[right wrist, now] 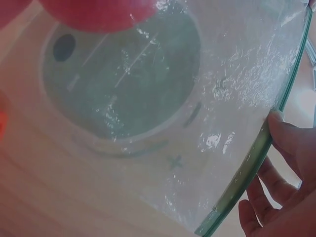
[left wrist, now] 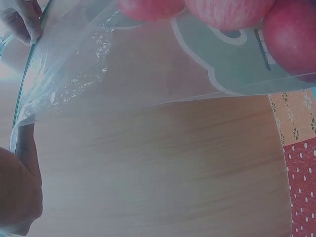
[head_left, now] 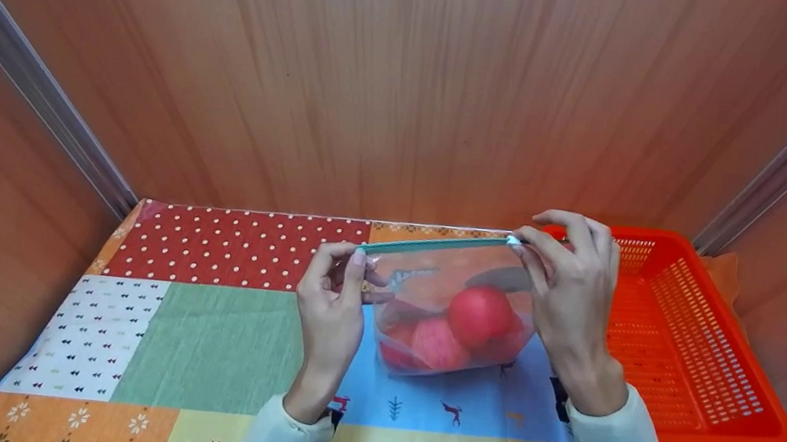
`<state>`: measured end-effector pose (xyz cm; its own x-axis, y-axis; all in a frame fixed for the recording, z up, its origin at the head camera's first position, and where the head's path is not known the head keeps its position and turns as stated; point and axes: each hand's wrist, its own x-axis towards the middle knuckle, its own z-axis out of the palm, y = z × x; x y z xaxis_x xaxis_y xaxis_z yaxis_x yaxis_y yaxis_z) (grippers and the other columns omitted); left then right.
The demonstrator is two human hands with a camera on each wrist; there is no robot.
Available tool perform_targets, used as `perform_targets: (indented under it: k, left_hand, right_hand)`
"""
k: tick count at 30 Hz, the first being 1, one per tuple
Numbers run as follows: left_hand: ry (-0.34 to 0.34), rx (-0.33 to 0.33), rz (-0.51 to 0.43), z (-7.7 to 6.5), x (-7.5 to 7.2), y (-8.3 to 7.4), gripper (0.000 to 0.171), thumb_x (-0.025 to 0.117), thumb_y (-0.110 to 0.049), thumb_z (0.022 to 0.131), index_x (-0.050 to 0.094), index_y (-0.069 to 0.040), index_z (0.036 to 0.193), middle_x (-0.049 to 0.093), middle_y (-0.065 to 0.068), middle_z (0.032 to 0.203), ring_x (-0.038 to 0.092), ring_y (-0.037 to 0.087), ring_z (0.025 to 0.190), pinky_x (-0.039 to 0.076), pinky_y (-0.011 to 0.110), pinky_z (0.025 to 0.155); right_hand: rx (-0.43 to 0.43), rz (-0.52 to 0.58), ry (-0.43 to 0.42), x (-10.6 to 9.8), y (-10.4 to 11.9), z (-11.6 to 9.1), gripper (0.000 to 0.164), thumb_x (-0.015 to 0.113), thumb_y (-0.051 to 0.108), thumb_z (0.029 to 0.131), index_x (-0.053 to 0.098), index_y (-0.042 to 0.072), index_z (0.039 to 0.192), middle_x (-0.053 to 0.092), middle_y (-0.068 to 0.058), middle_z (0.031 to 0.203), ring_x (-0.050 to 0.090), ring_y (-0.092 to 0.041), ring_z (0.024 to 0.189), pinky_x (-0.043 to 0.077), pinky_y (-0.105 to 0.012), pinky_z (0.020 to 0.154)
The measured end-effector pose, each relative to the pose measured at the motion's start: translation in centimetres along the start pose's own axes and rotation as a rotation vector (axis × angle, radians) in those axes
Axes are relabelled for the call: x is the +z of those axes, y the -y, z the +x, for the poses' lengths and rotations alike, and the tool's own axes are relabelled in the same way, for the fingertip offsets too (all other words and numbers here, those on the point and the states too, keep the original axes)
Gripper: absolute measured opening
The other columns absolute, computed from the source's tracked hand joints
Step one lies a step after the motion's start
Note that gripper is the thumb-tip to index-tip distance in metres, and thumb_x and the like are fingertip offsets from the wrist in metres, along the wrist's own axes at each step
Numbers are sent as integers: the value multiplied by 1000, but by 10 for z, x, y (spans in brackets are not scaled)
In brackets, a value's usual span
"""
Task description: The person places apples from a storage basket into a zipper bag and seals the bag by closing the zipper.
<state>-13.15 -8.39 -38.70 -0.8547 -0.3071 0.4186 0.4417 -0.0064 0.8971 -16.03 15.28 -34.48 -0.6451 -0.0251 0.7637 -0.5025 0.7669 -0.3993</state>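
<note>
A clear zip bag (head_left: 424, 274) with a green zip strip (head_left: 436, 243) along its top holds several red apples (head_left: 481, 316). My left hand (head_left: 331, 311) pinches the strip's left end between thumb and fingers. At the other end, my right hand (head_left: 575, 292) pinches the strip beside a small white piece (head_left: 513, 240). The strip rises toward the right, and the apples sit low in the bag. Through the film in the right wrist view shows a green printed shape (right wrist: 123, 79). The right thumb (right wrist: 279, 126) lies against the green strip there.
An orange-red plastic basket (head_left: 664, 344) stands to the right, partly behind my right hand. Under everything lies a patchwork-print cloth (head_left: 220, 350). A wood-grain panel (head_left: 350, 80) rises at the back, with similar panels at both sides.
</note>
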Motion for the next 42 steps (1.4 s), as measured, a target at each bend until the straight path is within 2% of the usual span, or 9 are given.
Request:
perform_targets:
  k: [16, 23, 42]
  left_hand:
    - [-5, 1, 23, -1, 0, 1, 14, 62, -7, 106, 61, 3, 115, 67, 17, 100, 74, 22, 83, 65, 35, 71]
    - [7, 18, -19, 1, -2, 1, 12, 63, -1, 104, 61, 5, 114, 66, 18, 98, 73, 21, 82, 65, 36, 67]
    - [3, 1, 5, 1, -4, 3, 13, 63, -3, 105, 61, 4, 116, 67, 17, 100, 73, 21, 83, 65, 35, 70]
  right_hand:
    - [22, -9, 3, -12, -13, 0, 21, 84, 4, 87, 83, 3, 107, 69, -19, 117, 54, -39, 114, 40, -56, 97]
    - [24, 3, -24, -18, -19, 0, 19, 85, 2, 85, 83, 3, 104, 69, -18, 114, 54, -39, 111, 36, -55, 95]
    - [92, -43, -19, -31, -32, -2, 22, 82, 5, 89, 81, 0, 109, 68, -20, 115, 53, -38, 111, 37, -52, 96]
